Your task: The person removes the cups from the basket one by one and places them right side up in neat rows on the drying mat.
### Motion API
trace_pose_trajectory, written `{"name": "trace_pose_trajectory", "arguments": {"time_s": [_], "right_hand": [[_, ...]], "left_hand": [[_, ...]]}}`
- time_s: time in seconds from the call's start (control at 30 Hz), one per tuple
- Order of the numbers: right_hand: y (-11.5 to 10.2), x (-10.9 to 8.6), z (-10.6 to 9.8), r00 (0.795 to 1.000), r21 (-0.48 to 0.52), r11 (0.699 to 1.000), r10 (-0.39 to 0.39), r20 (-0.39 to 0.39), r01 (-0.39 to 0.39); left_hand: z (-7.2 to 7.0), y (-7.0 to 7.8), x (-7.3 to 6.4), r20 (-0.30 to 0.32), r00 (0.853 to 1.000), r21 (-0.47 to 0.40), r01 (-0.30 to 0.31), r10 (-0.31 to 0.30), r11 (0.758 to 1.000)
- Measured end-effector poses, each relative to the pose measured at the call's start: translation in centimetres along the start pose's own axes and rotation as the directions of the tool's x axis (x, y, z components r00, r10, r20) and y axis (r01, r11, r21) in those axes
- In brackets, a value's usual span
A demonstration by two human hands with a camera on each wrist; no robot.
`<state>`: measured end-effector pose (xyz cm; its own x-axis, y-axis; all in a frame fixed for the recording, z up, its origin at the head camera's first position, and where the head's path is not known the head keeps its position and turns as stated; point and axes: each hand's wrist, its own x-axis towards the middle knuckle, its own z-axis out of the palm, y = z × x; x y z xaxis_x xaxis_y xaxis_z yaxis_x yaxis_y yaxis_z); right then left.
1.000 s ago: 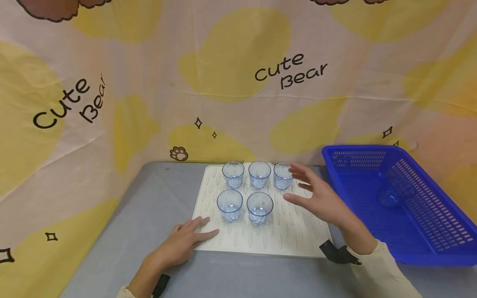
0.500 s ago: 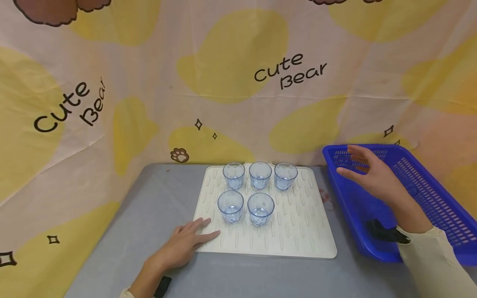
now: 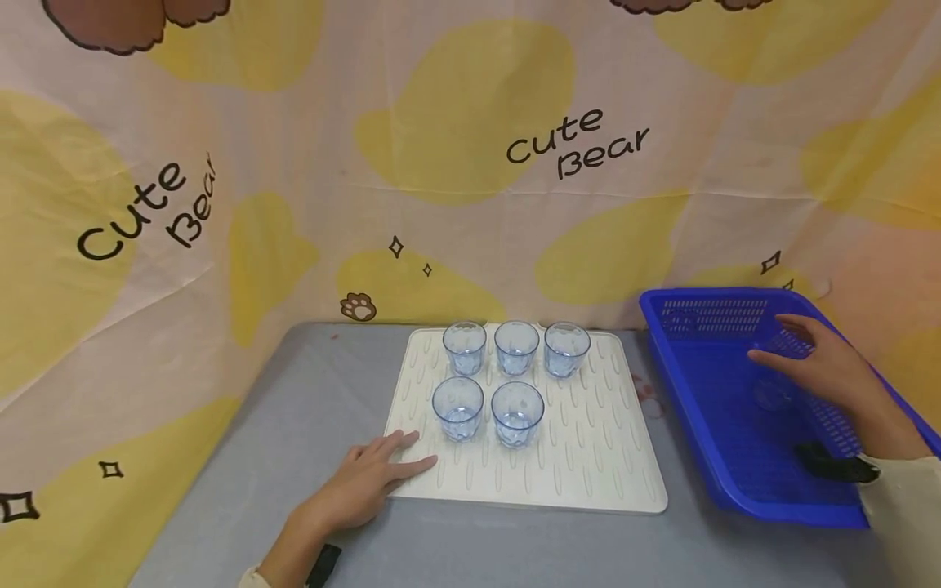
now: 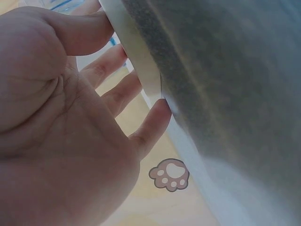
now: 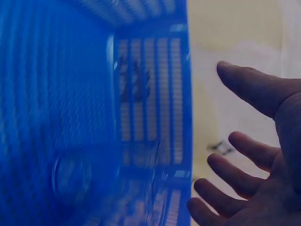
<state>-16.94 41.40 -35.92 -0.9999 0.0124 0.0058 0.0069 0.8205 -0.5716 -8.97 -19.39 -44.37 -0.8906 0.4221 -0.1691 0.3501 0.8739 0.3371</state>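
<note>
Several clear bluish drinking glasses stand upright on a white ridged mat (image 3: 588,457): a back row with a middle glass (image 3: 517,349), and two in front, one a glass (image 3: 518,415). My left hand (image 3: 363,482) rests at the mat's front left corner, fingers spread; in the left wrist view its fingertips touch the mat's edge (image 4: 141,66). Over the blue plastic basket (image 3: 724,490) hovers my right hand (image 3: 834,367), thumb apart from the fingers and nothing in its grasp. Below it a single glass (image 3: 773,395) lies in the basket, partly hidden by the hand; the right wrist view shows this glass (image 5: 73,179) too.
A grey cloth (image 3: 309,392) covers the table. Behind it hangs a printed curtain (image 3: 456,106) with yellow patches. The basket's raised slotted walls (image 5: 150,103) stand to the right of the mat.
My right hand has moved right, from beside the back right glass on the mat to above the glass in the basket. The left hand has stayed at the mat's corner.
</note>
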Motion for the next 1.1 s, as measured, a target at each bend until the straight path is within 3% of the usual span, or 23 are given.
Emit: {"name": "trace_pose_trajectory", "arguments": {"time_s": [0.17, 0.33, 0.7, 0.9, 1.1], "right_hand": [[2.4, 0.2, -0.2, 0.998, -0.064, 0.997, -0.047, 0.031, 0.049], [3.7, 0.4, 0.3, 0.992, -0.036, 0.997, -0.071, 0.100, 0.075], [4.1, 0.2, 0.5, 0.978, -0.007, 0.996, -0.089, 0.187, 0.092], [3.8, 0.0, 0.4, 0.966, -0.019, 0.999, -0.034, 0.256, 0.040], [3.5, 0.2, 0.4, 0.963, -0.030, 0.999, -0.009, 0.270, 0.018]], "left_hand": [[-0.1, 0.0, -0.2, -0.003, 1.000, 0.004, -0.012, 0.012, 1.000], [-0.2, 0.0, -0.5, -0.008, 1.000, 0.006, -0.021, 0.021, 1.000], [0.0, 0.0, -0.1, -0.005, 1.000, 0.005, -0.016, 0.016, 1.000], [0.0, 0.1, 0.1, -0.003, 1.000, -0.004, -0.005, 0.005, 1.000], [-0.2, 0.3, 0.0, 0.007, 1.000, -0.003, 0.019, -0.019, 1.000]]}}
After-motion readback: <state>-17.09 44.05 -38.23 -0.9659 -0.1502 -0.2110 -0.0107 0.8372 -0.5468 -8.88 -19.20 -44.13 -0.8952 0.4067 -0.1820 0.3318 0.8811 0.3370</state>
